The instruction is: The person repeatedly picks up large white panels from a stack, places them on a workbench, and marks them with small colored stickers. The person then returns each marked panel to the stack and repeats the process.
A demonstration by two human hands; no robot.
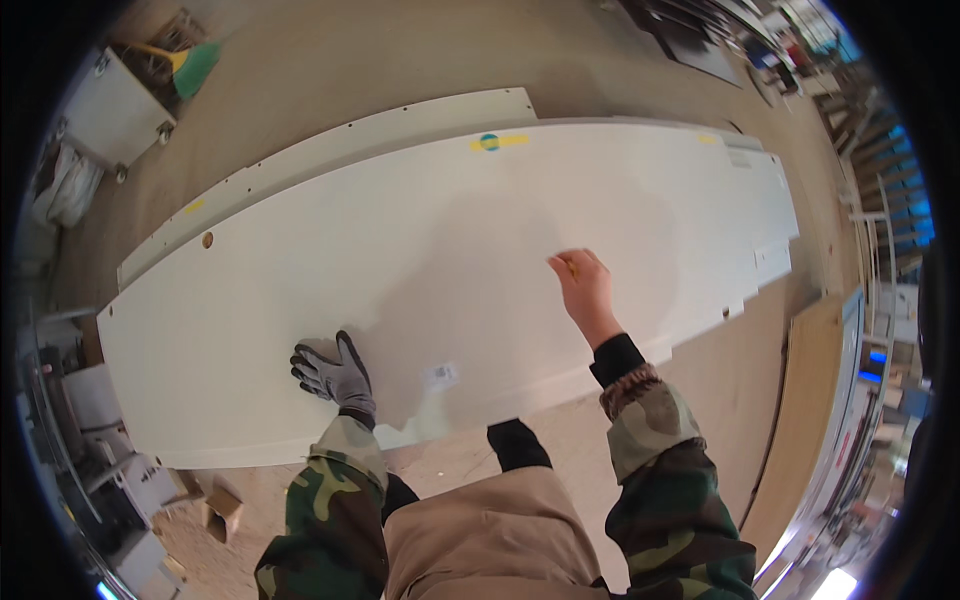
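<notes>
A large white panel [430, 270] lies flat in front of me, on top of other white panels. My left hand [338, 375], in a grey glove with dark fingertips, rests on its near left part with the fingers spread. My right hand [583, 285] is bare and held over the panel's middle right, its fingers pinched together. Between them shows a bit of a small yellow thing [572, 268], too small to name. A small white label [440, 376] is on the panel between my hands, nearer my left.
Along the far edge a round teal thing [489, 142] sits on a yellow strip. A green broom [195, 70] and a wheeled white cabinet [115, 108] stand at the far left. Wooden boards [800, 420] lean on the right; dark sheets [685, 40] lie far right.
</notes>
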